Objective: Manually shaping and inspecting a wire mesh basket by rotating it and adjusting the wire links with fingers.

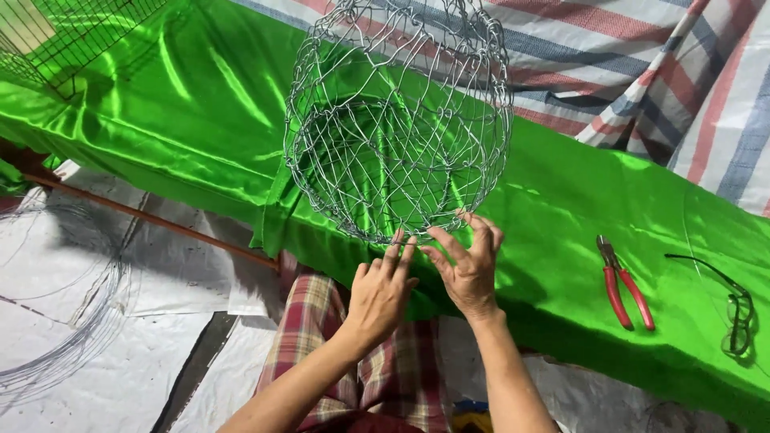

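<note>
- The wire mesh basket looks light for its bulk: thin silver wire twisted into an open net, mostly air. I judge it springy rather than stiff, likely to dent if squeezed hard, with cut wire ends that could prick.
- The best hold seems to be the lower rim, where the wire runs thicker and the mesh gathers.
- It stands tilted on the table, which is draped in shiny green cloth, with its rounded body rising away from the person.
- The left hand has its fingers extended up against the bottom edge, touching the mesh.
- The right hand pinches wire at the same edge, fingers curled on it.
- Well to the right lie 1 pair of red-handled pliers and 1 pair of glasses.
</note>
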